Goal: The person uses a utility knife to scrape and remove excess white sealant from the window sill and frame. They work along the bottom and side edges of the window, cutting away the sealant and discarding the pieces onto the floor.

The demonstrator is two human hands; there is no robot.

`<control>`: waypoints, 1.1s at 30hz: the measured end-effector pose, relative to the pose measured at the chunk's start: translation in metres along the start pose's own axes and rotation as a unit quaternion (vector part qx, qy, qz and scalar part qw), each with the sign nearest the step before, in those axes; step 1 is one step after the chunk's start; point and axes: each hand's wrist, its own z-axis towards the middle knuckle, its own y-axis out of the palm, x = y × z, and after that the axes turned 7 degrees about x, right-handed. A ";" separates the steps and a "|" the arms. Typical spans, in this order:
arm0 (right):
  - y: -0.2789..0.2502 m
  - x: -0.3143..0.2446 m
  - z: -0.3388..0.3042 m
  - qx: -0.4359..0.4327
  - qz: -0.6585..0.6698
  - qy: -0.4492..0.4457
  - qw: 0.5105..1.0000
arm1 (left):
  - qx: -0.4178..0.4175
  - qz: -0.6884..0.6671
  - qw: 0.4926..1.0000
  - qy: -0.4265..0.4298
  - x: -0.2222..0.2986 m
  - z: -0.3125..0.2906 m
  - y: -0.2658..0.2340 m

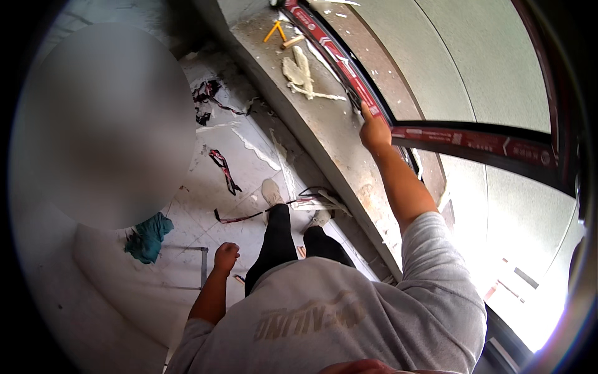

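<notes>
My right hand (375, 129) reaches out to a dark window frame (349, 71) covered with red printed protective film. It is closed at the frame's inner edge, near the corner where a crossbar (479, 140) joins. A dark thin thing (355, 100) shows just beyond the fingertips; I cannot make out what it is or whether the fingers hold it. My left hand (227, 257) hangs low at my side, fingers curled into a loose fist, with nothing showing in it. Under the frame runs a concrete sill (336, 134) with hardened foam scraps (299, 71) on it.
A yellow folding ruler-like piece (275, 31) lies on the sill beside a small wooden block (293, 42). Peeled red-black strips (224, 171) and white debris litter the tiled floor. A teal cloth (149, 238) and a grey metal bar (204, 268) are at left, below a blurred patch.
</notes>
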 end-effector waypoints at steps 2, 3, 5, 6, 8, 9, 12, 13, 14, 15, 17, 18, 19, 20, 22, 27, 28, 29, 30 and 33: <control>0.024 0.055 -0.049 0.027 -0.019 0.007 0.999 | 0.001 0.014 1.000 0.011 -0.001 -0.006 0.003; 0.038 0.085 -0.071 0.058 -0.026 -0.004 0.998 | 0.005 0.007 1.000 0.015 -0.002 -0.004 0.006; 0.044 0.130 -0.119 0.005 -0.032 0.043 0.999 | 0.009 0.002 1.000 0.000 -0.009 -0.014 0.013; 0.051 0.157 -0.145 0.014 -0.049 0.036 0.998 | 0.012 0.000 1.000 -0.011 -0.006 -0.019 0.019; 0.056 0.197 -0.194 -0.024 -0.030 0.089 0.995 | 0.008 0.003 1.000 -0.011 -0.005 -0.028 0.033; 0.056 0.212 -0.213 -0.036 -0.035 0.114 0.992 | 0.006 0.012 1.000 -0.011 -0.006 -0.034 0.040; 0.068 0.263 -0.267 -0.036 -0.048 0.140 0.988 | 0.000 0.044 0.999 -0.013 -0.010 -0.055 0.060; 0.070 0.282 -0.287 -0.060 -0.050 0.155 0.985 | -0.003 0.058 0.998 -0.012 -0.014 -0.058 0.068; 0.074 0.301 -0.307 -0.069 -0.054 0.162 0.983 | -0.004 0.072 0.997 -0.010 -0.015 -0.061 0.073; 0.077 0.321 -0.327 -0.077 -0.060 0.168 0.981 | -0.002 0.074 0.997 0.002 -0.014 -0.066 0.080; 0.071 0.347 -0.368 -0.101 -0.051 0.212 0.971 | 0.003 0.073 0.997 0.024 -0.011 -0.076 0.094; 0.074 0.363 -0.387 -0.085 -0.046 0.213 0.972 | 0.006 0.126 0.989 0.073 -0.011 -0.077 0.096; 0.080 0.370 -0.405 -0.070 -0.040 0.216 0.973 | 0.035 0.178 0.975 0.131 -0.006 -0.077 0.097; 0.059 0.354 -0.411 -0.059 0.004 0.230 0.971 | 0.070 0.223 0.954 0.185 0.000 -0.077 0.098; 0.071 0.343 -0.423 0.024 0.057 0.212 0.975 | 0.101 0.273 0.927 0.237 0.035 -0.083 0.101; 0.080 0.218 -0.343 0.135 0.229 0.194 0.944 | -0.015 0.124 0.985 0.118 0.065 -0.039 0.082; 0.087 0.191 -0.317 0.130 0.251 0.195 0.939 | -0.032 0.152 0.979 0.130 0.077 -0.036 0.078; 0.086 0.160 -0.290 0.116 0.261 0.205 0.936 | -0.050 0.180 0.971 0.146 0.093 -0.029 0.071; 0.080 0.131 -0.263 0.123 0.269 0.203 0.934 | -0.073 0.248 0.948 0.188 0.106 -0.017 0.062; 0.085 0.067 -0.194 0.152 0.319 0.229 0.907 | -0.054 0.329 0.905 0.264 0.159 0.004 0.039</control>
